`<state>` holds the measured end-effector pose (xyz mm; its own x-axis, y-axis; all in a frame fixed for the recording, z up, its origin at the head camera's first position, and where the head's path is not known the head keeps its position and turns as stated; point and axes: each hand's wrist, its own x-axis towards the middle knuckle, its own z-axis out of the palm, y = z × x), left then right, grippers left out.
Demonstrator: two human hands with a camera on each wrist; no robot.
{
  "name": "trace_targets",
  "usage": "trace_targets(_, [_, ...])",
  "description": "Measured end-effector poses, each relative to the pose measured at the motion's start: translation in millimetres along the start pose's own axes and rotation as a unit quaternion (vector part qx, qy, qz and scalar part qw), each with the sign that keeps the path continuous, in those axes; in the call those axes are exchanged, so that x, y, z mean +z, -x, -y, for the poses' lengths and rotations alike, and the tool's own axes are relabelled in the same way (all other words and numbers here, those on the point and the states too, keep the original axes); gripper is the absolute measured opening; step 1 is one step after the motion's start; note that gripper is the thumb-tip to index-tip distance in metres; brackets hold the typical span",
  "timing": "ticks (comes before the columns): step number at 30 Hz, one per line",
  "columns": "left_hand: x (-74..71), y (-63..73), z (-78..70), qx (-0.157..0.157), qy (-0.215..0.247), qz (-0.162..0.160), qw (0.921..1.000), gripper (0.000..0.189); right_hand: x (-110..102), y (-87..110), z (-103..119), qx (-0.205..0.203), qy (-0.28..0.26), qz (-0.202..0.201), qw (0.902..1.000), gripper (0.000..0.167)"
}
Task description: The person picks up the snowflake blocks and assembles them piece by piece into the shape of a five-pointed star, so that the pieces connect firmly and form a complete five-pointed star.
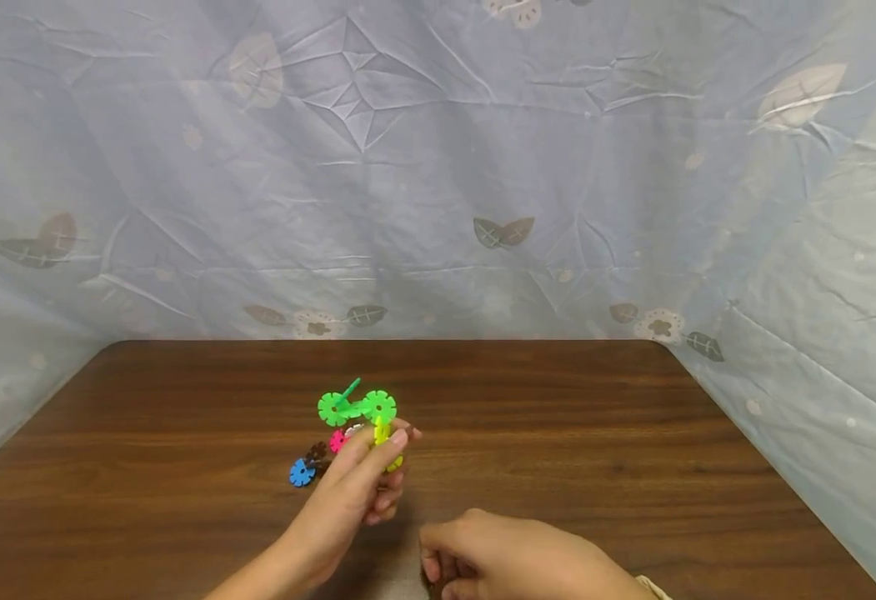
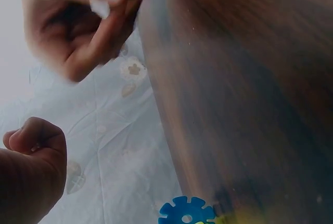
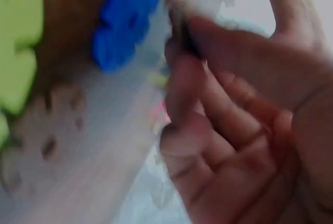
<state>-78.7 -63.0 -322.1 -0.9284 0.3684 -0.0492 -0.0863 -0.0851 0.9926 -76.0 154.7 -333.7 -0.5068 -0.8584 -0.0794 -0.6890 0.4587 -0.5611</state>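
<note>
My left hand point(image 1: 366, 483) pinches a yellow slotted snowflake disc point(image 1: 382, 433) between thumb and fingers, above the wooden table. Joined green discs point(image 1: 379, 407) extend from it away from me. Beyond the knuckles show a pink disc point(image 1: 338, 440), part of a white one, a dark brown disc point(image 1: 317, 452) and a blue disc point(image 1: 302, 472); how they join behind the hand is hidden. To the right and nearer me, my right hand point(image 1: 516, 554) has curled fingers. In the right wrist view, its thumb and forefinger pinch a small dark piece point(image 3: 190, 41), blurred and mostly covered.
Brown wood-grain tabletop point(image 1: 595, 433) lies under both hands. A pale leaf-patterned cloth point(image 1: 438, 183) hangs behind the table and along its sides. Close to the right wrist camera are a blurred yellow-green disc point(image 3: 20, 42) and a blue disc point(image 3: 127, 24).
</note>
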Motion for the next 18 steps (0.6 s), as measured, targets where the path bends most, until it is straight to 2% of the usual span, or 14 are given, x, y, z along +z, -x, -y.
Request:
trace_targets(3, [-0.4, -0.4, 1.1, 0.006, 0.001, 0.011, 0.9999, 0.04, -13, 2.2, 0, -0.001, -0.007, -0.079, 0.9969, 0.01])
trace_targets(5, [-0.8, -0.4, 1.9, 0.009, -0.003, 0.019, 0.9998, 0.042, -23, 5.6, 0, -0.009, -0.018, -0.157, 0.9874, 0.008])
trace_targets(7, [-0.5, -0.2, 2.5, 0.013, -0.009, 0.028, 0.9995, 0.044, -30, 9.6, 0, -0.014, -0.031, -0.234, 0.9716, 0.007])
trace_targets(10, [0.9, 0.5, 3.6, 0.029, -0.025, 0.042, 0.9984, 0.046, -37, 13.0, 2, -0.028, -0.054, -0.33, 0.942, 0.01])
trace_targets(12, [2.6, 1.5, 4.8, 0.04, -0.029, 0.051, 0.9975, 0.045, -38, 12.6, 4, -0.042, -0.067, -0.371, 0.9254, 0.013])
trace_targets(14, [3.8, 2.9, 6.3, 0.05, -0.032, 0.057, 0.9966, 0.045, -37, 10.6, 5, -0.061, -0.086, -0.394, 0.9129, 0.015])
trace_targets(18, [3.9, 5.7, 10.0, 0.063, -0.04, 0.055, 0.9957, 0.048, -34, 5.3, 7, -0.098, -0.115, -0.413, 0.8978, 0.018])
